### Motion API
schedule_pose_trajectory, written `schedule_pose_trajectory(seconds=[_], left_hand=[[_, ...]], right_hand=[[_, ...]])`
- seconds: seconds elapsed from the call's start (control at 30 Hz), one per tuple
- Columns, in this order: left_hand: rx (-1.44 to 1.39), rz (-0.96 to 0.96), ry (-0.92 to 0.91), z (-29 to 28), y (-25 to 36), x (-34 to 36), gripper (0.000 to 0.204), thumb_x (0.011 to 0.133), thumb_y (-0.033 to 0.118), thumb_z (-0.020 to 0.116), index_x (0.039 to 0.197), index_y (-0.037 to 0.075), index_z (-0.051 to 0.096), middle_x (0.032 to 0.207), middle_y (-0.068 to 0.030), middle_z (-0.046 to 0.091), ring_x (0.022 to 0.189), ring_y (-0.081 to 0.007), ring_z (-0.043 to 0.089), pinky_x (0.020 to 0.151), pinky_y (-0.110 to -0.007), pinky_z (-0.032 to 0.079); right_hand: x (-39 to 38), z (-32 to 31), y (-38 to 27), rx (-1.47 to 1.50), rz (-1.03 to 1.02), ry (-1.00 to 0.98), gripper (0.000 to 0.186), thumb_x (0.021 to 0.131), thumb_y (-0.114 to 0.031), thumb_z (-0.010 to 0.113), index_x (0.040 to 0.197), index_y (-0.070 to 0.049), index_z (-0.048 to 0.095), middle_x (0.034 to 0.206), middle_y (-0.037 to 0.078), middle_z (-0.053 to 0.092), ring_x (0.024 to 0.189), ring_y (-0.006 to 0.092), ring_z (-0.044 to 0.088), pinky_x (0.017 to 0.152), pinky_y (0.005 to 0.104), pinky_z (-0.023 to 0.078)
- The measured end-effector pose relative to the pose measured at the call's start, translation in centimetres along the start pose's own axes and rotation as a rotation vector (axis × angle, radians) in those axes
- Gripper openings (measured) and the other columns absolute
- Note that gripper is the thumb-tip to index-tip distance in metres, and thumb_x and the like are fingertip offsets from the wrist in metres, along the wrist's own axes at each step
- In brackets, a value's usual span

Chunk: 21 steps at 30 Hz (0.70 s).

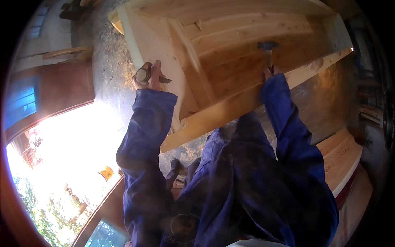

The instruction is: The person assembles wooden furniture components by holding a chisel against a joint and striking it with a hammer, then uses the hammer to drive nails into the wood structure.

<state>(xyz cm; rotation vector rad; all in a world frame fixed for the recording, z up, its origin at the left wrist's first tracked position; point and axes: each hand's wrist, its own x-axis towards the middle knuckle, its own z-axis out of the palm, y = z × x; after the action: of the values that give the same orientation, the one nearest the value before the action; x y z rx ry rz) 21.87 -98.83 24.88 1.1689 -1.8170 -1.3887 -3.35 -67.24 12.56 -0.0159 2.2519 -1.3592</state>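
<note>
My right hand [270, 73] is closed around the handle of a claw hammer [269, 46], whose dark head is above the inside of a long, open wooden box [230, 108]. At the box's left end, my left hand [154, 76] grips what looks like a chisel. The rounded butt of the chisel [143, 75] faces up, and a short flat blade shows to the right of the fingers, over the pale end board [158, 43]. Whether the blade touches the wood I cannot tell. Boards with worn, uneven edges line the box's far inner side.
Bright light comes through an open doorway [78, 140] at the left, beside a brown door with a blue pane [24, 102]. A carved pale wooden panel [339, 158] lies at the lower right. Shavings or dust cover the floor [109, 61]. An orange-yellow container [106, 173] stands outside.
</note>
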Motion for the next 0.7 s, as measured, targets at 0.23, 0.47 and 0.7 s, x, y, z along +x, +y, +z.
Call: schedule_pose_trajectory(seconds=[0.23,0.47,0.7], left_hand=[[0.427,0.377,-0.092,-0.7,-0.2,-1.3,0.018,0.081,0.01,0.068,0.094,0.002,0.058,0.081,-0.0103,0.061,0.076,-0.0239,0.061,0.068,-0.035,0.05],[0.759,0.663,-0.16,-0.1,2.8,-1.1,0.01,0.083,0.015,0.06,0.077,0.007,0.061,0.075,-0.0099,0.057,0.071,-0.023,0.06,0.066,-0.034,0.047],[0.2,0.083,-0.083,0.4,1.5,-0.4,0.03,0.089,0.029,0.053,0.075,0.002,0.058,0.076,-0.0086,0.063,0.073,-0.0183,0.059,0.078,-0.033,0.049]], right_hand=[[-1.0,0.4,-1.0,-0.036,-0.015,0.09,0.039,0.092,-0.025,0.065,0.121,0.0,0.061,0.096,0.011,0.068,0.079,0.0164,0.062,0.068,0.0326,0.051],[-0.8,0.0,-0.9,-0.147,-0.04,0.089,0.035,0.093,-0.023,0.066,0.12,-0.001,0.061,0.091,0.01,0.067,0.08,0.0173,0.064,0.07,0.0337,0.051],[0.0,-0.3,1.0,-0.058,-0.077,0.144,0.042,0.092,-0.032,0.065,0.119,0.001,0.063,0.1,0.016,0.071,0.091,0.0219,0.067,0.079,0.0355,0.052]])
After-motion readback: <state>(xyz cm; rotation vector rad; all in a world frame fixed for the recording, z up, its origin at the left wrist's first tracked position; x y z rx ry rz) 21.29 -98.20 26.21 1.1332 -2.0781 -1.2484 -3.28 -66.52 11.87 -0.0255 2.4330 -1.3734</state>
